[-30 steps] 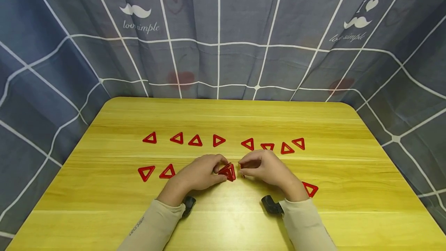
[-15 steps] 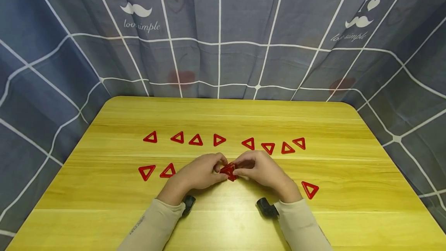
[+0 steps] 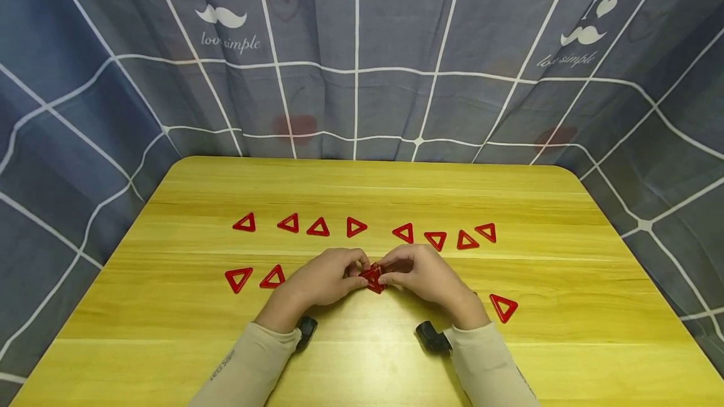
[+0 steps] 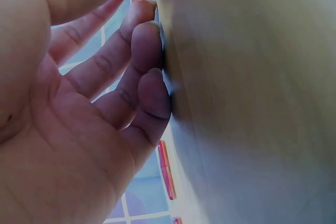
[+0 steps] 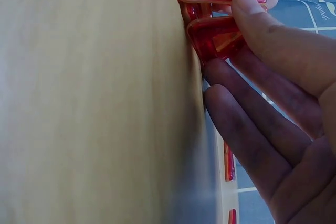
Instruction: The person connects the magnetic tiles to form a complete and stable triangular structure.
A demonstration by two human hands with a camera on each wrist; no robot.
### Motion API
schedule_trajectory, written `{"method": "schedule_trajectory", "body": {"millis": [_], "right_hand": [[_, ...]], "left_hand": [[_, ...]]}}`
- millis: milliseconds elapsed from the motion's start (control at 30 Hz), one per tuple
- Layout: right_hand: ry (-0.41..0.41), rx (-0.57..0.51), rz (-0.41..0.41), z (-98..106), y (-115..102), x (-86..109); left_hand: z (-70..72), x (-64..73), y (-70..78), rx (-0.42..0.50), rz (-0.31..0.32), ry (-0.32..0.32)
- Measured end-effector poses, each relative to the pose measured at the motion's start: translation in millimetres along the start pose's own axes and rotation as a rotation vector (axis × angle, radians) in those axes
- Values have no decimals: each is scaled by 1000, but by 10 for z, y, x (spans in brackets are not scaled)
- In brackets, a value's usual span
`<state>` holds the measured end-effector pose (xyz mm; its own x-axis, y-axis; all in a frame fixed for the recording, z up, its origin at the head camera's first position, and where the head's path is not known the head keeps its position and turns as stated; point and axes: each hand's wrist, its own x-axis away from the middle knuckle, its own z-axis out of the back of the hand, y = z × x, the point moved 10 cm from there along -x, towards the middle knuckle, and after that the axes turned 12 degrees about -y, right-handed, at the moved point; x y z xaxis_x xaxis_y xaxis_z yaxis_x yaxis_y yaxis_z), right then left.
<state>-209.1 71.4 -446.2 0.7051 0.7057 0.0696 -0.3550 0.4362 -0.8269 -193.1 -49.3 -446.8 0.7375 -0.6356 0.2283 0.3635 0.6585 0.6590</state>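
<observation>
The right hand (image 3: pixel 430 278) is farther left now, and the red piece (image 5: pixel 210 38) it pinches meets the red triangles (image 3: pixel 371 279) in the left hand (image 3: pixel 325 278), with no gap between.

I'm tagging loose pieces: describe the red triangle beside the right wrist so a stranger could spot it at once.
On the yellow wood-grain table, find the right hand. Just outside its wrist, on the person's right, a red open-centred triangle lies flat. Of all the red triangles in the head view, it is the lowest.
</observation>
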Motion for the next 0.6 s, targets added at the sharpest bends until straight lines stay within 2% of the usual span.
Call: {"method": "schedule_trajectory", "body": {"millis": [333, 600], "right_hand": [[2, -11, 19, -19, -11, -14], [14, 60, 45, -24, -56, -27]], "left_hand": [[11, 0, -23, 6, 29, 24], [30, 26, -71, 50, 55, 15]]}}
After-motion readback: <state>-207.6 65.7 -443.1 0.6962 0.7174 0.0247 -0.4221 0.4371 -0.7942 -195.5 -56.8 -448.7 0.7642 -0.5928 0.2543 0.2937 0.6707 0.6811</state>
